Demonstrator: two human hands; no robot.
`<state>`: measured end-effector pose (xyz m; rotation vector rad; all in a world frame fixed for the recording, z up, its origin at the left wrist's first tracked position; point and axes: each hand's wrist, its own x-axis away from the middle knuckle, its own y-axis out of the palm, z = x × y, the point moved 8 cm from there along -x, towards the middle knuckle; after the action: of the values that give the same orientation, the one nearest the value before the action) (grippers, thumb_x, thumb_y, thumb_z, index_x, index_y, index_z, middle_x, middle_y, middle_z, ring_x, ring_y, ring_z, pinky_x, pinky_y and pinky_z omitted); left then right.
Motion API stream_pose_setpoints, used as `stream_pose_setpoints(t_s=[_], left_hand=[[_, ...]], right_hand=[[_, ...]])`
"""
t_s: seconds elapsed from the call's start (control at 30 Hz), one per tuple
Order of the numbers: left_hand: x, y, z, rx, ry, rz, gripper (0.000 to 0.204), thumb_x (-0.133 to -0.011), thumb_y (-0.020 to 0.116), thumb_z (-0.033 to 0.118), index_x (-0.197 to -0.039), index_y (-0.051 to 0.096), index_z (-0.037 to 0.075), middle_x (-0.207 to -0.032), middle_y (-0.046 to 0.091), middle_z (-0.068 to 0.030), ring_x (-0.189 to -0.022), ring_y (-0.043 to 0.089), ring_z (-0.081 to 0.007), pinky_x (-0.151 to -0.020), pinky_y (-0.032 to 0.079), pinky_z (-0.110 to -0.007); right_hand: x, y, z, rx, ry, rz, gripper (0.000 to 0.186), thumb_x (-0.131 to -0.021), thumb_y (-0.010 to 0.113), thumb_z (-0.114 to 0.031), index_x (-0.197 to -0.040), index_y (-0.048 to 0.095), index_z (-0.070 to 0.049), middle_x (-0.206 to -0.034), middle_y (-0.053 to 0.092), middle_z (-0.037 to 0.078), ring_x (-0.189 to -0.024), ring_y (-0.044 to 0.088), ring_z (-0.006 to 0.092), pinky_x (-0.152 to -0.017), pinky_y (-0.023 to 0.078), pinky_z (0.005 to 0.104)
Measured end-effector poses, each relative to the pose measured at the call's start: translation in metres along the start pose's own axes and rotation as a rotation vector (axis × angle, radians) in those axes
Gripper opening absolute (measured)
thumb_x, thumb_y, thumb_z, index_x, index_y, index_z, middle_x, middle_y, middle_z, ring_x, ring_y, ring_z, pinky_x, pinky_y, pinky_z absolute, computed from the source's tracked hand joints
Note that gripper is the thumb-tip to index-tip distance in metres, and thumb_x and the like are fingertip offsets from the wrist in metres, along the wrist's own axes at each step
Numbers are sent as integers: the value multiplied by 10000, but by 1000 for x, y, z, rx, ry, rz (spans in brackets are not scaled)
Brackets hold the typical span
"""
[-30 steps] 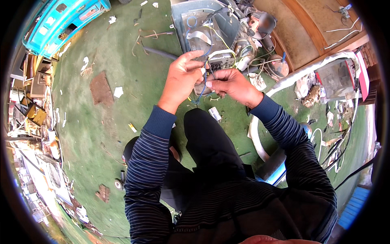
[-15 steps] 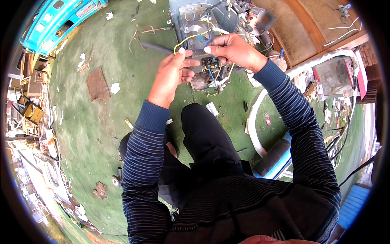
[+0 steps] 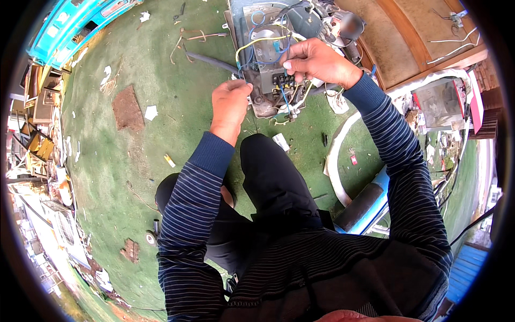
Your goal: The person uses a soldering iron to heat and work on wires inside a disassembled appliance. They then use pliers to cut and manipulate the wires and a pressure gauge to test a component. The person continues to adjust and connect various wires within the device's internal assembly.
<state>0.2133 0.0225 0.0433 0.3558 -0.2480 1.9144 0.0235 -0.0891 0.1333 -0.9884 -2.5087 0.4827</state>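
Observation:
My right hand (image 3: 322, 63) pinches a thin dark-blue wire (image 3: 288, 49) above a black terminal block (image 3: 282, 81). Lower and to the left is my left hand (image 3: 229, 104), its fingers curled together beside the near left edge of the open grey metal housing (image 3: 264, 110). Whatever its fingertips hold, if anything, is hidden. A yellow wire (image 3: 257, 39) arches across the housing between the two hands. Loose blue wire (image 3: 258, 19) loops at the far end, and a short light-blue wire (image 3: 284, 95) runs down from the block.
Metal scrap (image 3: 333, 24) is heaped right of the housing, beside a brown wooden panel (image 3: 399, 37). A thick white hose (image 3: 335, 155) curves near a blue-and-black cylinder (image 3: 362, 206). A dark cable (image 3: 209, 60) lies on the green floor (image 3: 177, 91), with scattered paper and a brown scrap (image 3: 129, 109).
My left hand has let go of the yellow wire, moved down and curled its fingers. My right hand has shifted slightly right and down, still pinching the dark wire.

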Motion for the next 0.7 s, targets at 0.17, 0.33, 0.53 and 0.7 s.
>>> stream_pose_setpoints(t_s=[0.17, 0.33, 0.53, 0.7], left_hand=[[-10, 13, -21, -23, 7, -2, 339, -929, 755, 281, -1164, 728, 39, -946, 686, 8, -779, 588, -106, -651, 467, -284], [-23, 20, -17, -3, 128, -13, 378, -943, 765, 229, -1198, 711, -45, -951, 701, -45, -799, 613, -120, -677, 502, -306], [-29, 30, -14, -45, 268, 15, 391, -919, 771, 170, -1165, 701, -126, -1028, 765, -179, -920, 728, -210, -840, 564, -329], [-35, 32, -12, -66, 314, 22, 383, -905, 774, 171, -1140, 708, -124, -1027, 774, -201, -926, 750, -234, -856, 566, -338]], right_hand=[[-1, -2, -9, 139, -166, 78, 153, -995, 710, -134, -1025, 734, 14, -810, 712, 20, -649, 662, 83, -599, 528, 263], [7, 0, -5, 277, -161, 230, 154, -959, 731, -115, -928, 719, 35, -735, 698, 107, -617, 711, 151, -600, 546, 316], [8, 5, -3, 284, -145, 271, 205, -975, 734, -123, -862, 682, 40, -678, 667, 60, -579, 645, 94, -549, 516, 297], [7, 7, -5, 318, -184, 274, 218, -980, 727, -123, -849, 668, 41, -678, 660, 54, -577, 638, 97, -547, 513, 294]])
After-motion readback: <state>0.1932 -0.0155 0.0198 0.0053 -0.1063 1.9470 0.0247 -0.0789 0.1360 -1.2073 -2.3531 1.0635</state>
